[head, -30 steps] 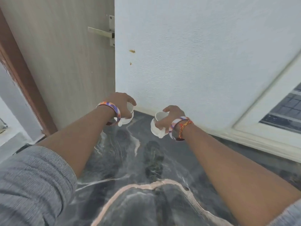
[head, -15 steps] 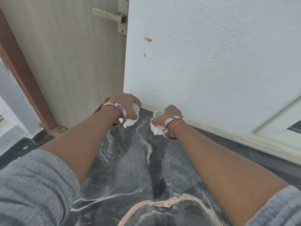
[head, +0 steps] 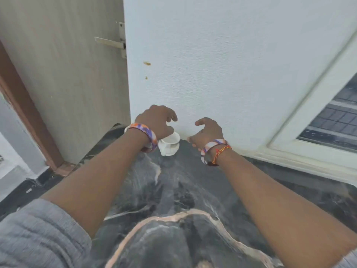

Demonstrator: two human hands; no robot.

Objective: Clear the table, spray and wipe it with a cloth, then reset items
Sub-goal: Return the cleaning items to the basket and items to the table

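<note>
Cup (head: 170, 145) looks white and glossy, upright on our dark marble table (head: 173, 190); our left hand (head: 157, 121) and right hand (head: 207, 131) hover, fingers loosely curled, holding nothing.

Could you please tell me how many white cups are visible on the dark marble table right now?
1. A white cup stands by the wall, just right of the left hand. A white rim left of that wrist may be another, mostly hidden.

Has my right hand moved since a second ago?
Yes: the right hand has let go, shifting right along the wall, away from the cup.
</note>
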